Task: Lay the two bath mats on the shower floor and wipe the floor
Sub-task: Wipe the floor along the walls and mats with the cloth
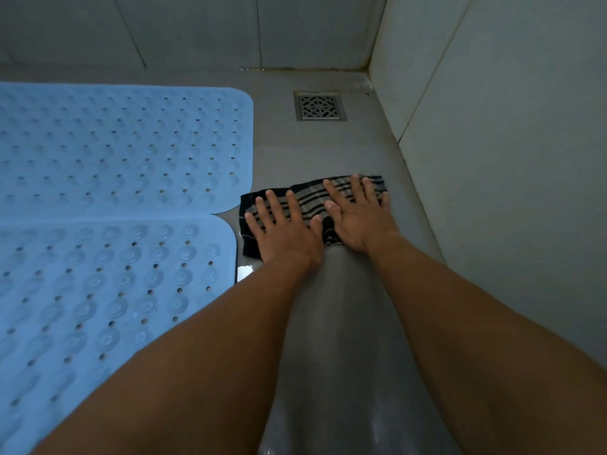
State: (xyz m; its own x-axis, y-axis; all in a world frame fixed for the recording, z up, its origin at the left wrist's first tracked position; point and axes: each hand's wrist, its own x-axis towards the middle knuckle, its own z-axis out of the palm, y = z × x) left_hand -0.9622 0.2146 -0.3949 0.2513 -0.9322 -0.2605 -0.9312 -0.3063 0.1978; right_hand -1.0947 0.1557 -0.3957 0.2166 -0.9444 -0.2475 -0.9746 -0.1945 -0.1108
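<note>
Checked head view. Found both bath mats down on the shower floor: far mat and near mat, both light blue, covered in holes and round bumps, lying flat. Saw their long edges meeting along one seam; couldn't confirm touching vs. a hairline gap. Placed them on the left side of the floor, cut off by the frame's left edge.

Spotted the cloth, dark with pale stripes, folded into a strip, flat on bare floor just right of the mats' rounded corners. Couldn't confirm contact between its left edge and the mats.

Found the left hand on the cloth's left half: palm down, fingers straight and splayed, gripping nothing, just pressing. Found the right hand the same way on the right half, fingertips up at the cloth's far edge. Noted thumbs pointing inward, close but apart, with striped cloth showing between. Saw both forearms bare, reaching in from the bottom of frame.

Located a square metal drain farther back by the corner, well apart from the cloth. Put the cloth's right end near the right wall, not touching. Picked up a bright reflection on the floor at the near mat's right edge. Noted a glossy sheen on the floor between the forearms. Saw the tiled back wall behind.
</note>
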